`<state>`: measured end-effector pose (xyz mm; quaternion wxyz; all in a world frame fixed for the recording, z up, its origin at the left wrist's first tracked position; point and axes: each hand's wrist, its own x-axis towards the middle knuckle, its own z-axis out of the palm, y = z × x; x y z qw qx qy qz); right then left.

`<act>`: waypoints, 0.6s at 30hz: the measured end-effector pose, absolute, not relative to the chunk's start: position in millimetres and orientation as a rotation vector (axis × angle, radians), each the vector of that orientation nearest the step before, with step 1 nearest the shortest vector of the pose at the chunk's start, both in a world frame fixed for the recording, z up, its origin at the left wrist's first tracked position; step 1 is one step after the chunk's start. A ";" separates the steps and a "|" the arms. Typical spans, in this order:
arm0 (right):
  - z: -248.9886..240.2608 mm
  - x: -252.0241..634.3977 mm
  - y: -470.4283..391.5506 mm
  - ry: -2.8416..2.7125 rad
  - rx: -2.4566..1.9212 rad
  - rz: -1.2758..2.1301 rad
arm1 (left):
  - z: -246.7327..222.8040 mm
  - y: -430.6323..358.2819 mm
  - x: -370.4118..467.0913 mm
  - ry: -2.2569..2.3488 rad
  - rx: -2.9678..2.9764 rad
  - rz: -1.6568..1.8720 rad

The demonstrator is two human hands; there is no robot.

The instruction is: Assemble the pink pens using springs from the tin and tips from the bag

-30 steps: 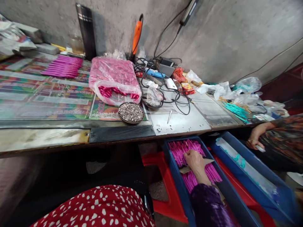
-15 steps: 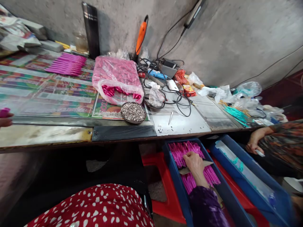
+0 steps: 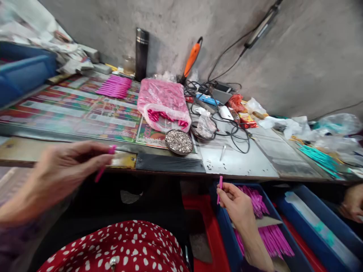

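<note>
My left hand [image 3: 68,170], in front of the table edge at the left, pinches a slim pink pen barrel [image 3: 100,173] between thumb and fingers. Another pink pen barrel [image 3: 219,189] stands nearly upright in the fingertips of my right hand [image 3: 241,209]. That hand is over the near side of a blue bin [image 3: 227,236] packed with pink barrels [image 3: 275,240], which a pale divider [image 3: 269,221] splits into groups. On the table are a dark dish of small metal pieces [image 3: 178,141], an open bag [image 3: 163,94] of shiny pink parts and a row of pink barrels [image 3: 115,86].
A black flask [image 3: 141,54], an orange-handled tool [image 3: 192,58] and tangled cables [image 3: 235,130] stand or lie along the wall. Turquoise sticks [image 3: 320,158] are at the right. A second blue bin [image 3: 303,219] and a co-worker's hand [image 3: 353,202] are beyond mine.
My right hand has come up out of the blue bin with a pink barrel. My left hand has moved in from the left edge, holding its barrel. The view has turned left.
</note>
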<state>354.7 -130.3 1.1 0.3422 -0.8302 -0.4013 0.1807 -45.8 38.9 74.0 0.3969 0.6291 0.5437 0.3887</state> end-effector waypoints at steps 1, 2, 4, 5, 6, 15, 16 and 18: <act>4.8 341.8 -123.4 -1.085 -2.097 0.512 | 75.7 35.4 -35.6 1.259 1.570 0.942; 8.5 328.4 -116.4 -1.121 -2.039 0.545 | 76.1 31.3 -26.2 1.151 1.534 0.922; 15.9 300.6 -102.5 -1.179 -1.929 0.609 | 72.8 22.9 -10.9 0.987 1.441 0.849; 19.5 286.5 -96.1 -1.207 -1.876 0.646 | 69.8 19.2 -5.2 0.928 1.390 0.834; 22.7 272.5 -90.2 -1.240 -1.822 0.695 | 66.3 16.0 -0.7 0.891 1.344 0.799; 30.9 183.2 -60.9 -1.306 -1.268 1.047 | 44.3 1.1 10.6 0.779 1.087 0.748; 30.1 178.8 -59.4 -1.299 -1.236 1.083 | 43.5 0.5 10.8 0.771 1.077 0.762; 28.7 173.0 -57.1 -1.286 -1.210 1.117 | 42.2 -0.4 11.5 0.759 1.052 0.793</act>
